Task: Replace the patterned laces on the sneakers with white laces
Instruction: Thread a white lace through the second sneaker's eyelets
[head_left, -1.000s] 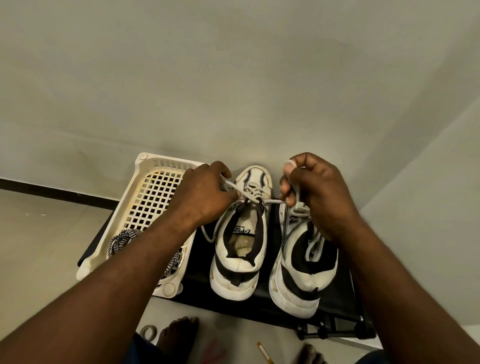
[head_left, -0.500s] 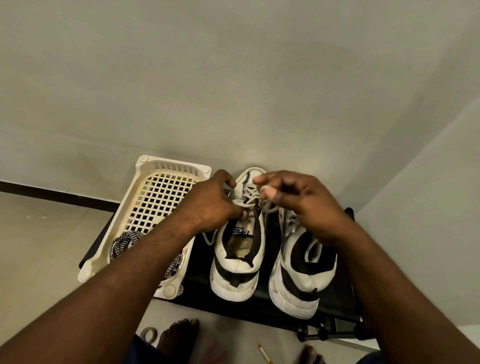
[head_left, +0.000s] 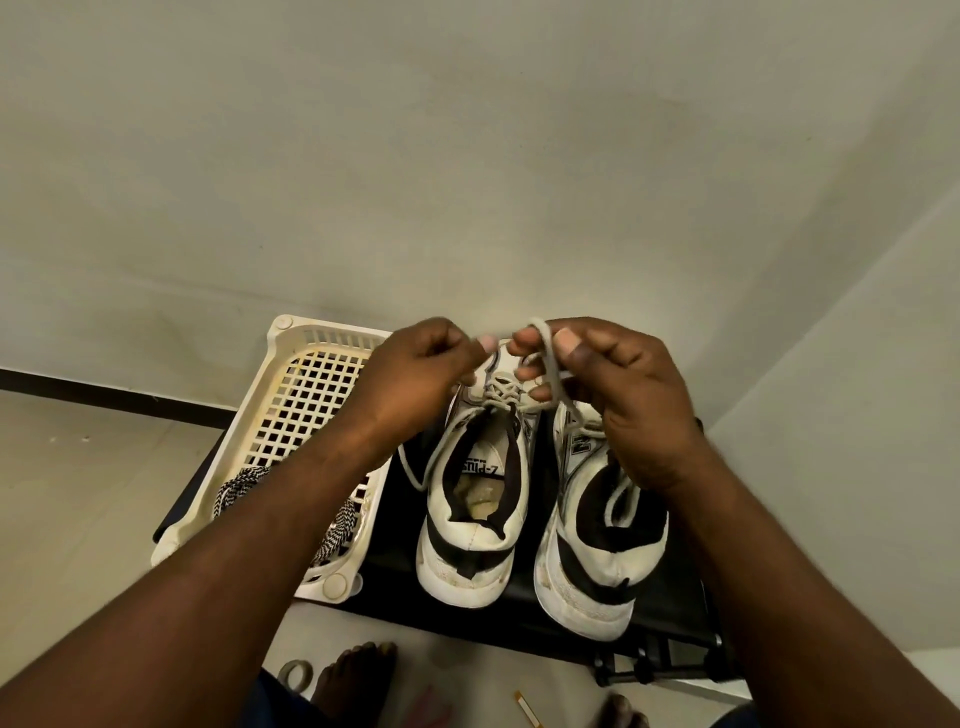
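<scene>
Right hand pinches a loop of white lace between thumb and curled fingers, the cord riding over the forefinger. Left hand is also curled, thumb and forefinger pressed together on what looks like the other end of the same lace, though the exact contact is partly hidden. Both hands hover just above the toe end of the left shoe, a white and black sneaker seen from the heel, with the lace already criss-crossed through its eyelets and one slack strand hanging down its left side. Just to the right of that shoe stands the right shoe, which carries a second lace, also white, with a loose loop drooping into its opening. To the left of the left shoe sits a cream basket; the patterned laces, black and white, lie inside it. A black stand is under the shoes and the basket. The old laces appear to be out and both shoes rethreaded, so the step in hand seems to be knotting the bow on the left shoe. The next move likely calls for passing one loop around the other and pulling both sides evenly, keeping tension so the crossings do not go slack.
</scene>
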